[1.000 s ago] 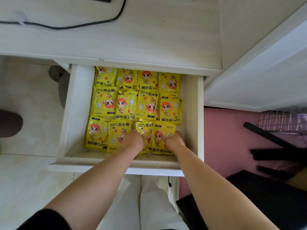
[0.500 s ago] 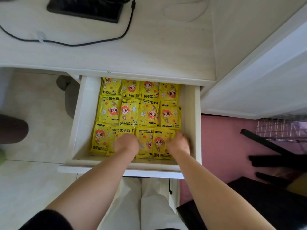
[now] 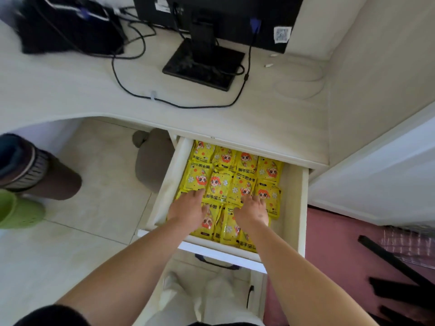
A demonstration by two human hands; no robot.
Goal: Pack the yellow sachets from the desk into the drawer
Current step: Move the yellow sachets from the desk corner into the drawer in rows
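Observation:
The white drawer (image 3: 293, 208) is pulled out from under the desk (image 3: 235, 123). Several yellow sachets (image 3: 221, 182) with a red-haired cartoon figure lie flat in rows and fill it. My left hand (image 3: 188, 209) rests palm down on the near left sachets, fingers spread. My right hand (image 3: 253, 211) lies flat on the near right sachets, fingers apart. Neither hand grips a sachet. No sachets show on the desk top.
A black monitor on its stand (image 3: 204, 64), cables (image 3: 131, 90) and a black box (image 3: 66, 24) sit on the desk. Another person's leg with a green shoe (image 3: 18, 212) stands at the left. A grey stool (image 3: 153, 161) is under the desk. Black rods (image 3: 397, 262) lie at the right.
Both hands have opened flat and slid slightly deeper over the sachets. The camera has tilted up, bringing the monitor and the desk top into view.

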